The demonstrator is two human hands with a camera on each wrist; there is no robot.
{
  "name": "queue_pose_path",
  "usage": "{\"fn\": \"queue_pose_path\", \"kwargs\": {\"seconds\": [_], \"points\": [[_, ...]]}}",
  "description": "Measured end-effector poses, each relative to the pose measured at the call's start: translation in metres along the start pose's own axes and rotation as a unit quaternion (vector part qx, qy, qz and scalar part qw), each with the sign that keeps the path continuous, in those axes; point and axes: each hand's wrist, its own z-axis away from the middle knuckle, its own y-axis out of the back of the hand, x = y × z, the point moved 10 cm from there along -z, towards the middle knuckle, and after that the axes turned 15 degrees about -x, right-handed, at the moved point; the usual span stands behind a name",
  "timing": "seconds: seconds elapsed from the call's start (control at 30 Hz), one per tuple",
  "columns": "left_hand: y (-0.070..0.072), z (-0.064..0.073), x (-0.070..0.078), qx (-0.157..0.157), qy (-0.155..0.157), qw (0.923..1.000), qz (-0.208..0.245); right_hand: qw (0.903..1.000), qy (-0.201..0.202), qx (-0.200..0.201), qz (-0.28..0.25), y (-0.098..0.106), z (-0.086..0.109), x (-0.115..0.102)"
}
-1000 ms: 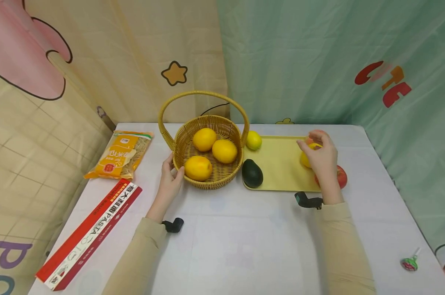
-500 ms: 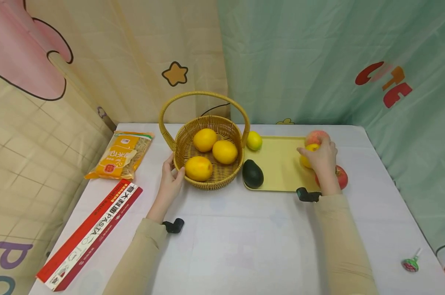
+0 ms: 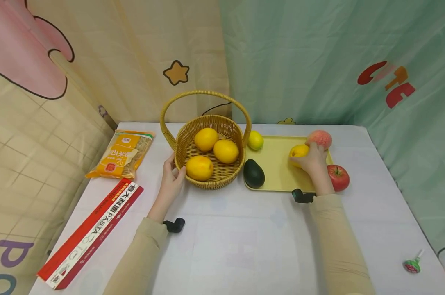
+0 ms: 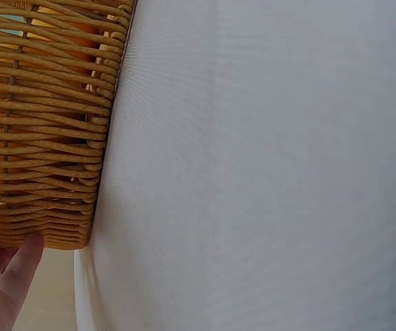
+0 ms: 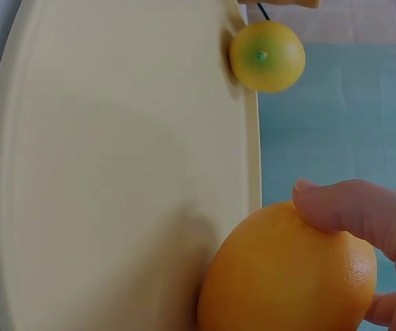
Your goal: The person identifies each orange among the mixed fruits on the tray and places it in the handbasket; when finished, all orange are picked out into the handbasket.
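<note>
In the head view my right hand (image 3: 314,162) grips a yellow lemon (image 3: 298,151) over the right part of the pale yellow tray (image 3: 278,164). The right wrist view shows my thumb pressed on the lemon (image 5: 288,276), which looks orange there; whether it touches the tray is unclear. My left hand (image 3: 171,180) rests against the left side of the wicker basket (image 3: 211,185), its fingertips touching the woven wall (image 4: 39,152) in the left wrist view. Inside the basket lie three lemons (image 3: 206,139). A peach (image 3: 320,139) and a red apple (image 3: 338,178) sit at the tray's right end.
A dark green avocado (image 3: 253,174) and a small yellow-green fruit (image 3: 255,140) lie at the tray's left end. The basket's tall handle (image 3: 205,92) arches above it. Left stand a noodle bag (image 3: 123,153) and a pasta box (image 3: 91,233). A lollipop (image 3: 412,265) lies front right.
My right hand has come down on the lemon, taken hold of it and shifted it left, away from the peach and apple. My left hand has stayed at the basket.
</note>
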Motion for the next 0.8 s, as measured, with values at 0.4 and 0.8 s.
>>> {"fn": "queue_pose_path", "kwargs": {"seconds": [0.4, 0.8], "points": [[-0.001, -0.001, -0.001, -0.002, -0.003, 1.0, 0.002, 0.9988, 0.016, 0.046, 0.0, -0.002, 0.001, 0.003], [0.0, 0.0, 0.0, 0.005, -0.002, 1.0, -0.006, 0.9869, 0.111, 0.05, -0.106, -0.001, 0.033, -0.042]]}}
